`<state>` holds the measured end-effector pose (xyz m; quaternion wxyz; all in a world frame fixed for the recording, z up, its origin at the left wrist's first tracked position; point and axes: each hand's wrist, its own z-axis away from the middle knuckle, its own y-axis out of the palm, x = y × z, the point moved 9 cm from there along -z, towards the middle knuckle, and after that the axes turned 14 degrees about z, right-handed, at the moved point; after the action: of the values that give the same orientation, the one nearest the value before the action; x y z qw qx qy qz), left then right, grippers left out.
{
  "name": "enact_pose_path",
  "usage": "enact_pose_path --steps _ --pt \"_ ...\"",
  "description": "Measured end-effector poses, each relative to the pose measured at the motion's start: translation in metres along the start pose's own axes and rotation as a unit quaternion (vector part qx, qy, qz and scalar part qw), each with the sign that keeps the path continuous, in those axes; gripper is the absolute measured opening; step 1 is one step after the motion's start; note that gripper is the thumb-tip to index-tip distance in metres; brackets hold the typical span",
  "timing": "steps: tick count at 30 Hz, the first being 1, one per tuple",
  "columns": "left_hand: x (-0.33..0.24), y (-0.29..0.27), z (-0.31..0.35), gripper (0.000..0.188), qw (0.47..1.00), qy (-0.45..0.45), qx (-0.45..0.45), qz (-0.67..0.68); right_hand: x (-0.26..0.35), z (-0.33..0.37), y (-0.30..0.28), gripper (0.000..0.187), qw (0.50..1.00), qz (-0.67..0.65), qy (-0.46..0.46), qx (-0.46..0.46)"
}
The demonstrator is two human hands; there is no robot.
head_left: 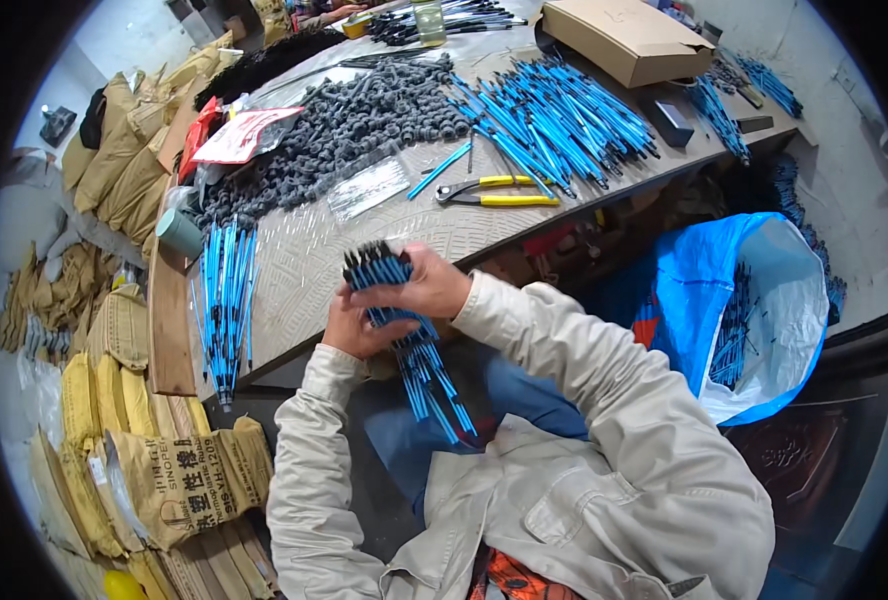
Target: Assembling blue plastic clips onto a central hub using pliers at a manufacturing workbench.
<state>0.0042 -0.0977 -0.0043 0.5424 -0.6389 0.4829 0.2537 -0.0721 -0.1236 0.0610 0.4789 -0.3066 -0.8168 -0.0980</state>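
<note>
We hold one bundle (426,372) at the near edge of the table (289,275), left hand (357,325) and right hand (426,282) both curling fingers around it. It looks gathered; the far pile (564,120) seems left, while the right-side bag (692,265) already contains rods (732,330).

I am holding a bundle of rods (427,368) between my left hand (352,325) and right hand (432,283), over my lap, by the table's (289,272) near edge. Ahead, pliers (499,200) are lying before a rod pile (564,115); a box (624,35) is sitting behind it, fittings (354,125) are lying to its left. An open bag (692,275) is standing to my right.
</note>
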Motion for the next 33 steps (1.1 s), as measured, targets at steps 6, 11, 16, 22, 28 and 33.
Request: enact_pose_path --steps 6,11,16,22,28,33 --pt "-0.057 0.054 0.007 0.045 0.964 -0.05 0.005 0.26 0.102 0.024 -0.02 0.02 0.993 -0.114 0.022 -0.004" --pt "-0.011 0.17 0.035 0.028 0.841 -0.158 0.003 0.517 0.027 0.102 -0.043 0.025 0.963 -0.072 0.226 -0.131" --pt "0.043 0.231 0.085 0.021 0.815 -0.299 -0.031 0.496 -0.044 0.164 -0.034 0.026 0.916 -0.119 0.345 -0.167" --pt "0.044 0.158 0.082 0.035 0.863 -0.187 -0.04 0.467 -0.045 0.155 -0.033 0.028 0.935 -0.022 0.334 -0.122" --pt "0.015 -0.084 -0.017 0.024 0.974 -0.084 -0.209 -0.025 -0.051 0.151 -0.02 0.024 0.924 -0.083 0.364 -0.078" --pt "0.084 -0.194 -0.077 0.032 0.893 -0.029 -0.24 -0.38 -0.057 0.135 -0.009 0.023 0.921 -0.096 0.374 -0.044"
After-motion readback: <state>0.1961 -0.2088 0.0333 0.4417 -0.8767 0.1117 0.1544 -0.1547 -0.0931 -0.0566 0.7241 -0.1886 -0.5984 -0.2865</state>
